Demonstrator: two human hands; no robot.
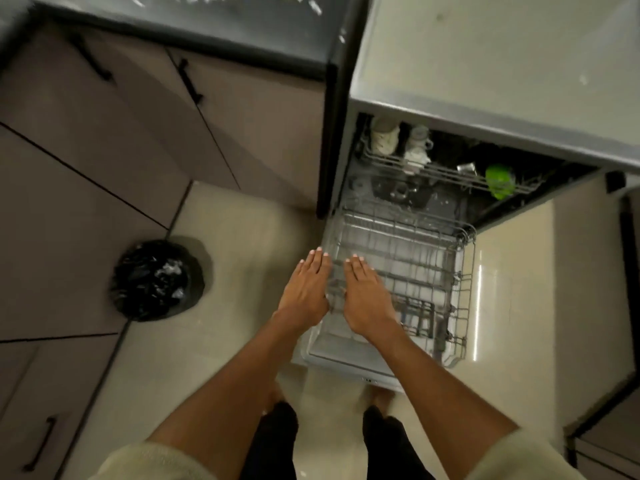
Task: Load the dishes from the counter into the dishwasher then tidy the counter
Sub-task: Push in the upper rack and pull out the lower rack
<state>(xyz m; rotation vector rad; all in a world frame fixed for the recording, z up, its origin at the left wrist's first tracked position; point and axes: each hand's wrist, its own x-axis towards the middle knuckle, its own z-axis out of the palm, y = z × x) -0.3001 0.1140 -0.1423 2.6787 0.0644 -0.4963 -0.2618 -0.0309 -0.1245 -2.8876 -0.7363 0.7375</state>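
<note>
Grey wire lower rack [408,258] pulled out of open dishwasher [485,109], centre-right | left hand [306,292] and right hand [367,299] flat above rack, grip wide, holding nothing | cups [384,135] in upper rack | black bin [157,280] left on floor

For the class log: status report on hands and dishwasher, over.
Both hands, left hand and right hand, open over the lower rack. Rack pulled out, looks empty. Upper rack holds cups. Nothing blocking.

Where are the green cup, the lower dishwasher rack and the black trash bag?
green cup [499,181], head view, on its green side in the upper rack
lower dishwasher rack [412,252], head view, on its wire grid
black trash bag [157,280], head view, on the crumpled plastic
</note>
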